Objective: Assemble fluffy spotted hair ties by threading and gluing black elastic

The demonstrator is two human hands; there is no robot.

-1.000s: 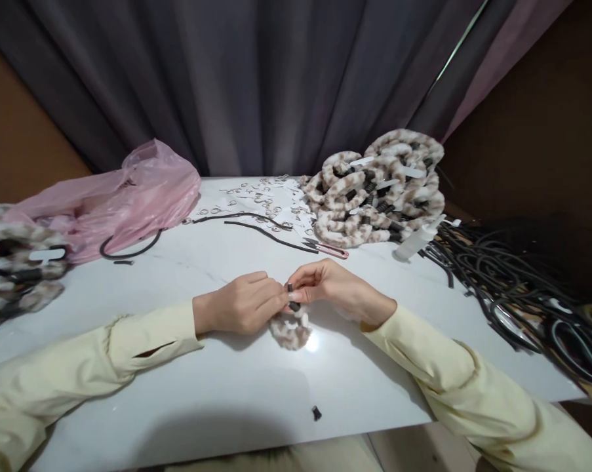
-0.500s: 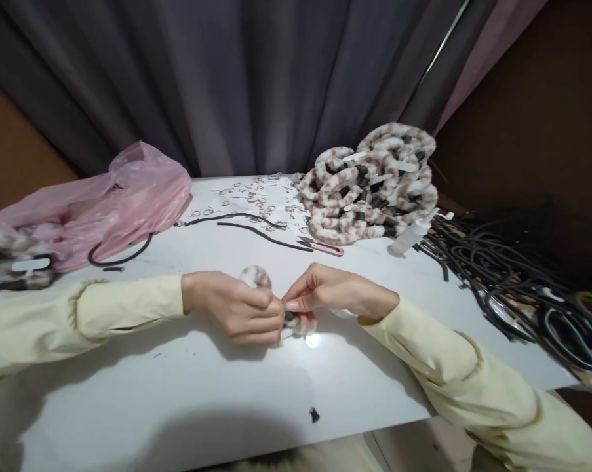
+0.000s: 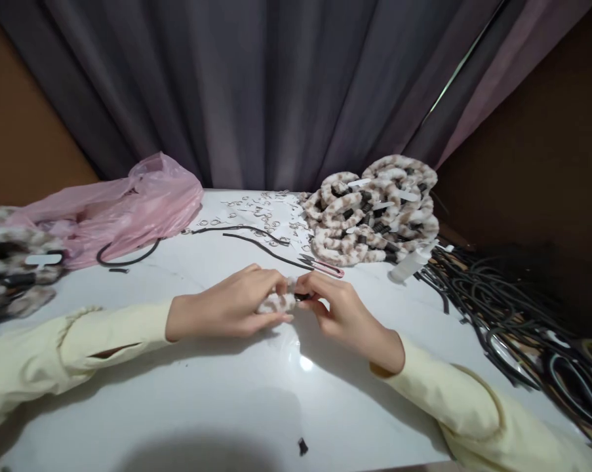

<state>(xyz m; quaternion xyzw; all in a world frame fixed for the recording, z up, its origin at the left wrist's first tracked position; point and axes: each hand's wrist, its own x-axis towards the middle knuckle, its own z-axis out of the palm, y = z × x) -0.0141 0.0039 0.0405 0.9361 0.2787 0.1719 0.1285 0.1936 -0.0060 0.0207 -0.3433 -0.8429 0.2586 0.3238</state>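
Note:
A short fuzzy white-and-brown piece [image 3: 276, 303] with a dark part [image 3: 302, 297] at its right end is held between my two hands over the white table. My left hand [image 3: 231, 301] wraps round the fuzzy piece from the left, thumb below and fingers above. Close beside it, my right hand [image 3: 337, 308] pinches the dark part with thumb and fingertips. Much of the piece is hidden by my fingers.
A pile of fuzzy rings [image 3: 374, 210], a small bottle [image 3: 408, 263] and pink-handled snips [image 3: 328, 267] lie beyond my hands. Black cords [image 3: 477, 295] and scissors [image 3: 573, 387] are at right. Metal rings [image 3: 263, 213] lie behind; a pink bag [image 3: 128, 210] is at left.
My hands have turned and moved slightly up the view; the fuzzy piece is now level between them. The left fingers have loosened from a fist into a wider hold. The view has shifted slightly.

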